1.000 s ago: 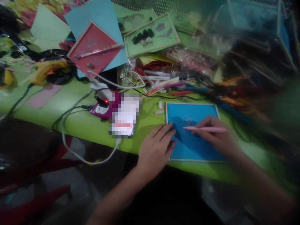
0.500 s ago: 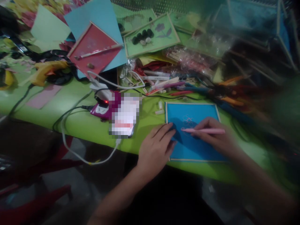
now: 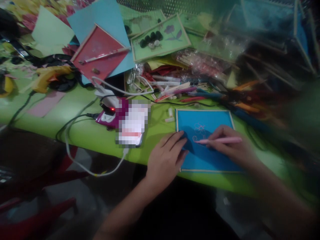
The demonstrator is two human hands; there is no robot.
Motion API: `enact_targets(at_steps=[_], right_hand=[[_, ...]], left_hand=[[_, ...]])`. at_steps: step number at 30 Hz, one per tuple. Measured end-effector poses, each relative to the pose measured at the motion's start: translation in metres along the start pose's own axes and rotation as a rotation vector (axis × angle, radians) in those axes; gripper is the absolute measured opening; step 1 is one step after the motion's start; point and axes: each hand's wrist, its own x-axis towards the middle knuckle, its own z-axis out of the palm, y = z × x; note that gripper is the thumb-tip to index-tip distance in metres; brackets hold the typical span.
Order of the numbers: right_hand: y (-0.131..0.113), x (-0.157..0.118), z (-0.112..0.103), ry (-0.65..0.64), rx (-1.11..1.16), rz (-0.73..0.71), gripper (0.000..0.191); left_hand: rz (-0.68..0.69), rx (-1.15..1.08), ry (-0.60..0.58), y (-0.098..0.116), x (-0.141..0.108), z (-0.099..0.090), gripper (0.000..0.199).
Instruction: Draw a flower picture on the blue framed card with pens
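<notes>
The board (image 3: 200, 160) lies on the bench (image 3: 152, 133), beneath my right grip (image 3: 230, 149) and partly under my left grip (image 3: 168, 155). My right is closed around the pen (image 3: 231, 140); my left rests loose, fingers laid over the board's left edge. Since half a second ago, the pen's tip has slid slightly nearer me, below a small loop (image 3: 195, 137) beside the flower (image 3: 200, 128).

Head camera looks down across the table (image 3: 160, 127), right seemingly blurred.
</notes>
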Motion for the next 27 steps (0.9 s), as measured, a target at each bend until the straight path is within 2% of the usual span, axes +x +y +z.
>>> enact_targets(at_steps=[10, 16, 19, 27], right_hand=[[0.002, 0.0, -0.002, 0.019, 0.025, 0.001, 0.027], [0.019, -0.01, -0.014, 0.169, 0.137, 0.028, 0.032], [0.019, -0.017, -0.02, 0.234, 0.192, 0.049, 0.03], [0.012, -0.031, -0.02, 0.176, 0.127, 0.055, 0.031]], left_hand=[[0.013, 0.0, 0.008, 0.001, 0.001, -0.001, 0.024], [-0.006, -0.018, -0.004, -0.001, 0.0, 0.0, 0.025], [-0.006, -0.022, -0.018, -0.002, 0.0, -0.001, 0.026], [-0.005, -0.035, -0.019, -0.002, 0.001, -0.002, 0.024]])
